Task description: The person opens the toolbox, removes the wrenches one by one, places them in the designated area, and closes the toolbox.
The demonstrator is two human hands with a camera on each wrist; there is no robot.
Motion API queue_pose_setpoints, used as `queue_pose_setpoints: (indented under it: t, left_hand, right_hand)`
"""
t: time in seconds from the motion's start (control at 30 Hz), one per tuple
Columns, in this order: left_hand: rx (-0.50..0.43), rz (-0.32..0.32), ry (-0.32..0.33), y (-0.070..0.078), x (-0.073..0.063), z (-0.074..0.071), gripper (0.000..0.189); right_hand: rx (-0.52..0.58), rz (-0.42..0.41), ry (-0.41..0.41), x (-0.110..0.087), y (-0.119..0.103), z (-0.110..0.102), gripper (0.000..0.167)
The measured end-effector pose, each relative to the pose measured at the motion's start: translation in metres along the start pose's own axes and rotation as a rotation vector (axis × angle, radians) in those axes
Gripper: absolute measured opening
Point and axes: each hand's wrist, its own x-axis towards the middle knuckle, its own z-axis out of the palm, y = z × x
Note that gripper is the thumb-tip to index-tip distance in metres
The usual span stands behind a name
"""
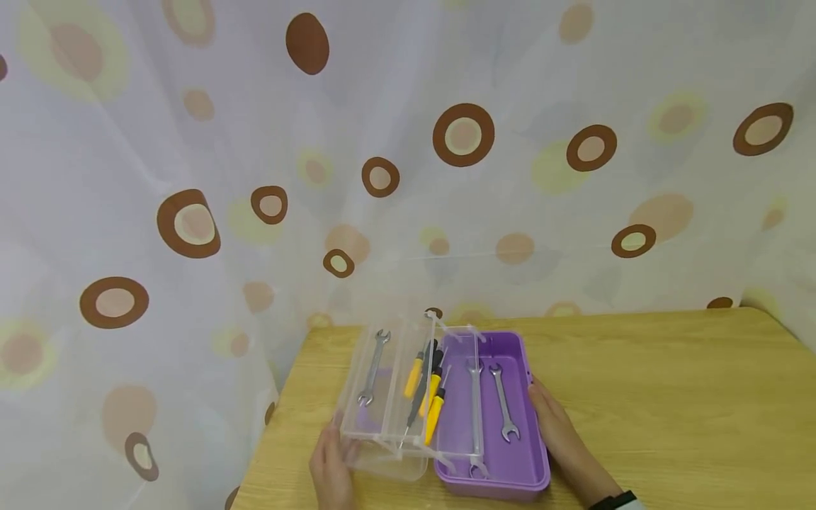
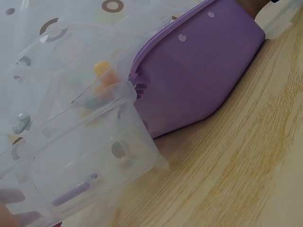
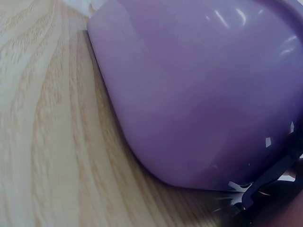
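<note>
A purple toolbox [image 1: 534,453] stands opened, with two wrenches [image 1: 504,404] lying inside it. To its left, clear plastic trays [image 1: 395,411] hang on hinged arms and partly overlap the box. A wrench [image 1: 374,368] lies in the left compartment. Several yellow-and-black screwdrivers [image 1: 434,418] lie in the one beside it. Below the trays is the clear lid [image 1: 392,464]. My left hand [image 1: 331,467] grips the left edge of the clear plastic. My right hand [image 1: 557,428] rests along the outer right wall of the toolbox, fingertips near the rim.
The box stands on a wooden table [image 1: 669,397]. A patterned curtain [image 1: 408,212] hangs behind the table and along its left side. The table's left edge runs close to the clear lid. A dark band [image 1: 612,501] circles my right wrist.
</note>
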Motion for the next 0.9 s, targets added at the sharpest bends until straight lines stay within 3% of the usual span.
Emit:
queue_pose_setpoints:
  t: [0.17, 0.37, 0.6, 0.9]
  left_hand:
    - [0.081, 0.021, -0.004, -0.001, -0.001, -0.002, 0.049]
    - [0.198, 0.039, 0.038, -0.003, -0.001, -0.006, 0.042]
    - [0.215, 0.065, 0.070, -0.014, -0.002, -0.008, 0.033]
    - [0.149, -0.062, 0.026, -0.012, -0.001, -0.009, 0.036]
  right_hand:
    - [0.000, -0.016, -0.005, 0.001, -0.001, 0.000, 0.068]
    - [-0.005, -0.025, -0.038, 0.003, 0.001, -0.001, 0.067]
    - [-0.022, 0.014, -0.030, -0.002, 0.004, -0.003, 0.068]
    - [-0.023, -0.005, -0.033, -0.001, 0.001, -0.002, 0.066]
